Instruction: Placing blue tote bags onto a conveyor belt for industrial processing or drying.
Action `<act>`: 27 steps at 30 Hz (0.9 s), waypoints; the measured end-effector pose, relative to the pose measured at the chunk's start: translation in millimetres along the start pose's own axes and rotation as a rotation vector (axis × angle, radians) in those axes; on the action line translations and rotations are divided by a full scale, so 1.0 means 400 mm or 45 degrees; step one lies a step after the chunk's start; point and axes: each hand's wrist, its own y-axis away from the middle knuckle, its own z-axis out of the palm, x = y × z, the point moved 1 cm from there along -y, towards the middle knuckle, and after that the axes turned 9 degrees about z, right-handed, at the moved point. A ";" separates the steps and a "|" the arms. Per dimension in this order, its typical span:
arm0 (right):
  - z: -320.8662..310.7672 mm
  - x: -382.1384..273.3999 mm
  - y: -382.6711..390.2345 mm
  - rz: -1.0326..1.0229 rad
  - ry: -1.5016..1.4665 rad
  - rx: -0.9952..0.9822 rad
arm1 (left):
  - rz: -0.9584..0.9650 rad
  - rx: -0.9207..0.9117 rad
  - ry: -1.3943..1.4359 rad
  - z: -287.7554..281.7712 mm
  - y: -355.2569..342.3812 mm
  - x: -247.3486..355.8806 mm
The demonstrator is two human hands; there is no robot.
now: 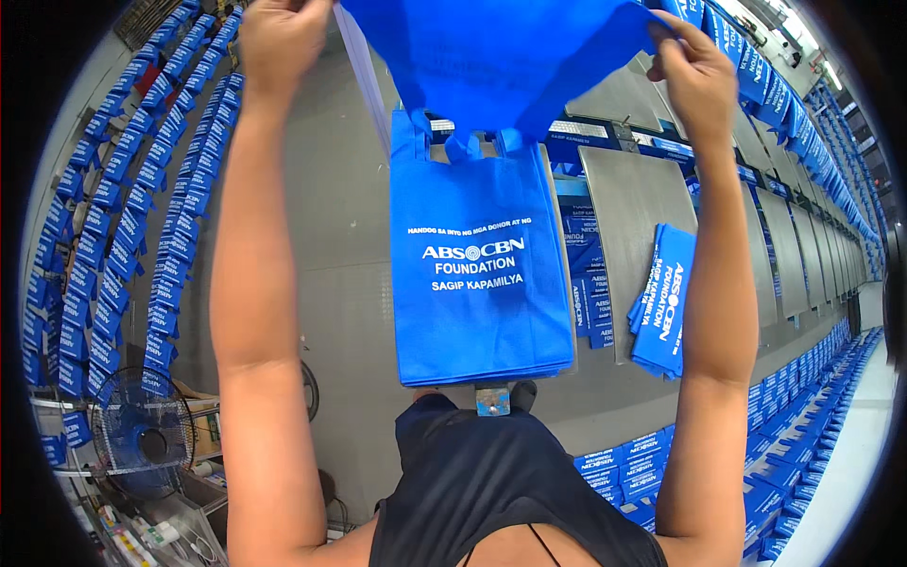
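A blue fabric tote bag (501, 57) is stretched between my raised hands at the top of the view. My left hand (283, 42) is closed at its left corner, the fingers partly cut off by the picture's edge. On the right corner, my right hand (697, 80) pinches the cloth between thumb and fingers. Below it, in front of my body, lies a neat stack of blue tote bags (472, 331) with white print and handles pointing away from me. The held bag's lower edge hangs over the stack's far end, by the handles.
Grey flat boards (642, 180) run along the right, one bearing a small pile of folded blue bags (661, 302). Rows of blue bags (123, 208) hang at the left. A black fan (146, 430) stands lower left. More blue bags (642, 463) fill the lower right.
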 end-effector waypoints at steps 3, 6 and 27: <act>-0.052 -0.061 0.126 -0.149 -0.129 -0.066 | 0.049 0.003 -0.071 -0.080 0.089 0.120; -0.075 -0.055 0.294 0.094 -0.002 -0.175 | -0.016 -0.115 -0.084 -0.145 0.289 0.214; -0.070 0.190 1.033 0.399 0.345 -0.793 | -0.660 -0.846 -0.182 -0.163 1.071 0.499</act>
